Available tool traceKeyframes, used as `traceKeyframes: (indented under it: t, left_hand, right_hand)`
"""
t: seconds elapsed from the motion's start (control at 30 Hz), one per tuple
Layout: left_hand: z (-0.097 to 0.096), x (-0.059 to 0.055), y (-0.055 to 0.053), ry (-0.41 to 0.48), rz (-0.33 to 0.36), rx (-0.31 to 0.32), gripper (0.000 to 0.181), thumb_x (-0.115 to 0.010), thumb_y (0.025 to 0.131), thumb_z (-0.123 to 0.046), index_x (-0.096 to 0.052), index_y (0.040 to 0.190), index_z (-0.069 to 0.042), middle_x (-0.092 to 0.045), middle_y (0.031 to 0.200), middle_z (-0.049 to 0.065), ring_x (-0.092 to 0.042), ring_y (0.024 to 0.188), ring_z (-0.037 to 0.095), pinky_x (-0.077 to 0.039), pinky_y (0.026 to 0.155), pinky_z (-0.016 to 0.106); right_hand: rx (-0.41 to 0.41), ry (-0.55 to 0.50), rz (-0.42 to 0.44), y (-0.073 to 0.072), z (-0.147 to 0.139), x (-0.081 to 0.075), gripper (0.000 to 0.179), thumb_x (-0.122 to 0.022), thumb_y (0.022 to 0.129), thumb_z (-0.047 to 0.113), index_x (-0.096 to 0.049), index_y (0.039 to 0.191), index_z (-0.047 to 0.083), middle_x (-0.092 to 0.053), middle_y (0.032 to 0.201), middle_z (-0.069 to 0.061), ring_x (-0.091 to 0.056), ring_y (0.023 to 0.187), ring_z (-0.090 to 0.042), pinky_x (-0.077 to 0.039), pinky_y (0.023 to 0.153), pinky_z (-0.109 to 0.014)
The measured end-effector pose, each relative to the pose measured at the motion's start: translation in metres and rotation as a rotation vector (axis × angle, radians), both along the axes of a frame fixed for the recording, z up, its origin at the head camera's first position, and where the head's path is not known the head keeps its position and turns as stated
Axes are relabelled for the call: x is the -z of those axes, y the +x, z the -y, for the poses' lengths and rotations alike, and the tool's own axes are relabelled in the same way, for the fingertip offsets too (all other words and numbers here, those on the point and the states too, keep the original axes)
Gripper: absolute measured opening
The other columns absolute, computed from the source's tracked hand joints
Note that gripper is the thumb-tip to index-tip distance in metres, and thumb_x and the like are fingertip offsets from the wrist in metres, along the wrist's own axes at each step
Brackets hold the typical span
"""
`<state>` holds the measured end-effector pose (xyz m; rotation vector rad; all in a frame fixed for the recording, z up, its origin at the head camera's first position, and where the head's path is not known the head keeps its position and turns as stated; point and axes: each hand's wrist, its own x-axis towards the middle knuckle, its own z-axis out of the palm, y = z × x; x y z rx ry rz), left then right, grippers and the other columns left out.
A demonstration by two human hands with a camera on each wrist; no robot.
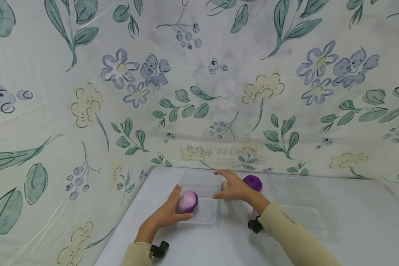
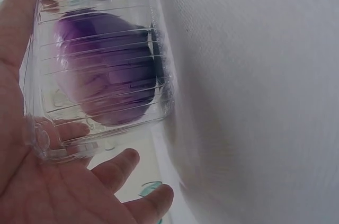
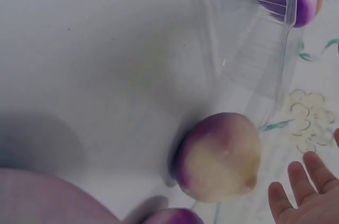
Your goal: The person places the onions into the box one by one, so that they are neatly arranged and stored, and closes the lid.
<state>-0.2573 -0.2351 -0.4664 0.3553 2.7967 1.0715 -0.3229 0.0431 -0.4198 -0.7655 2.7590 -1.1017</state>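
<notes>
A purple-and-white red onion [image 1: 187,201] lies in a clear plastic container [image 1: 207,216] on the table's left part; ribbed plastic shows in front of it in the left wrist view. My left hand [image 1: 164,212] rests against the container's left side, thumb and fingers spread around that corner. Over the table's middle, my right hand [image 1: 234,186] is held with fingers spread, apart from a pale purple-and-cream onion [image 3: 220,158] beside the container. That onion is mostly hidden behind the hand in the head view. A darker purple onion [image 1: 252,183] sits just beyond the right hand.
To the right stands another clear plastic container [image 1: 302,214]. Part of one more onion [image 1: 254,213] shows by the right wrist. A flower-printed sheet [image 1: 219,122] hangs behind and left of the white table [image 1: 203,247].
</notes>
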Motion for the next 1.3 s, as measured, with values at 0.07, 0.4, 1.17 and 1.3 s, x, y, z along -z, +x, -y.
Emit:
traceKeyframes:
  t: [0.07,0.4,1.17,1.3]
  left_hand:
    - [0.0,0.0,0.0,0.004,0.002,0.0,0.119,-0.081,0.078,-0.045,-0.005,0.158,0.0,0.003,0.166,0.021,-0.004,0.152,0.042,-0.017,0.119,0.061]
    - [0.0,0.0,0.001,-0.001,-0.02,0.006,0.118,-0.08,0.078,-0.046,-0.007,0.157,0.002,0.002,0.165,0.022,-0.005,0.152,0.043,-0.017,0.119,0.061]
    - [-0.001,0.0,-0.002,-0.012,-0.006,-0.002,0.119,-0.08,0.078,-0.046,-0.005,0.158,-0.001,0.003,0.166,0.02,-0.002,0.153,0.04,-0.015,0.12,0.06]
    - [-0.001,0.0,-0.002,-0.012,-0.001,-0.003,0.118,-0.08,0.078,-0.045,-0.005,0.158,-0.001,0.003,0.166,0.02,-0.002,0.153,0.041,-0.016,0.119,0.061]
  right_hand:
    - [0.016,-0.004,0.012,-0.001,-0.003,0.001,0.08,-0.087,0.073,0.033,-0.051,0.142,0.016,-0.046,0.15,-0.01,-0.039,0.142,-0.032,-0.033,0.116,-0.054]
    - [0.09,-0.028,0.061,-0.008,-0.015,0.009,0.082,-0.088,0.073,0.029,-0.049,0.143,0.017,-0.042,0.153,-0.011,-0.039,0.141,-0.033,-0.033,0.115,-0.056]
    - [0.107,-0.013,0.182,-0.023,-0.02,0.023,0.086,-0.087,0.072,0.027,-0.045,0.146,0.01,-0.048,0.147,-0.015,-0.05,0.128,-0.03,-0.042,0.109,-0.051]
    - [0.097,0.01,0.164,-0.024,-0.019,0.027,0.086,-0.087,0.072,0.025,-0.046,0.145,0.007,-0.051,0.144,-0.015,-0.052,0.125,-0.029,-0.042,0.108,-0.05]
